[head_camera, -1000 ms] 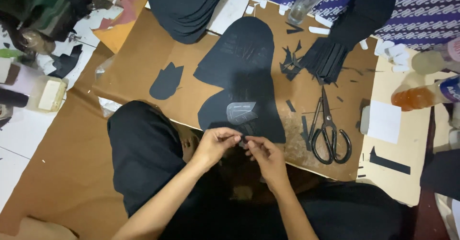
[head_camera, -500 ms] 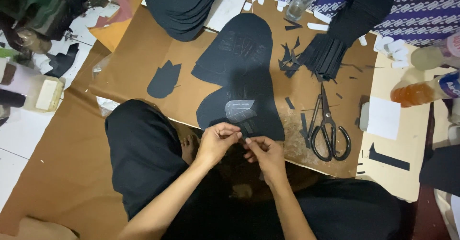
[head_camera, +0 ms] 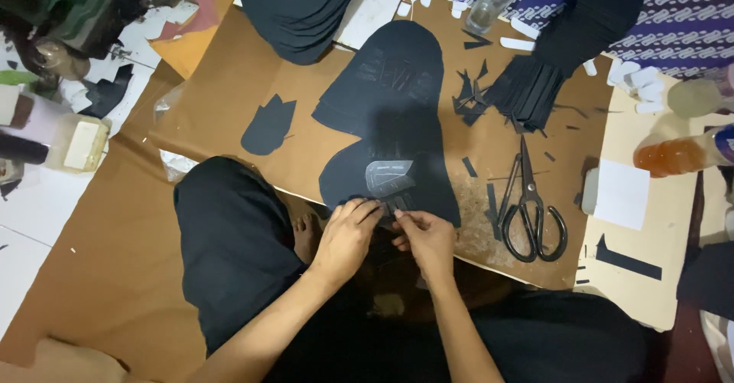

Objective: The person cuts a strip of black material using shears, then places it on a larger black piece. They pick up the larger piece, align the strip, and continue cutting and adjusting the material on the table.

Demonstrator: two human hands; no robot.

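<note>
My left hand (head_camera: pixel 346 235) and my right hand (head_camera: pixel 425 237) meet at the near edge of a brown cardboard sheet (head_camera: pixel 252 85). Both pinch a small dark comb-like strip piece (head_camera: pixel 396 202) between their fingertips. Just beyond lies a grey translucent shield-shaped template (head_camera: pixel 389 177) on a large black cut-out piece (head_camera: pixel 397 115). A smaller black crown-shaped cut-out (head_camera: pixel 269 125) lies to the left. Black scissors (head_camera: pixel 530 209) rest shut to the right of my hands.
A stack of black fabric pieces (head_camera: pixel 302 4) sits at the top. A bundle of black strips (head_camera: pixel 558 54) and scraps lies at upper right, near a clear glass (head_camera: pixel 495 1). An orange liquid bottle (head_camera: pixel 677 156) and white paper (head_camera: pixel 621 193) are far right. My black-clad knees frame the bottom.
The hands have stayed together at the board's near edge, fingers shifting slightly on the small dark piece. The view has drifted a little; nothing else moved.
</note>
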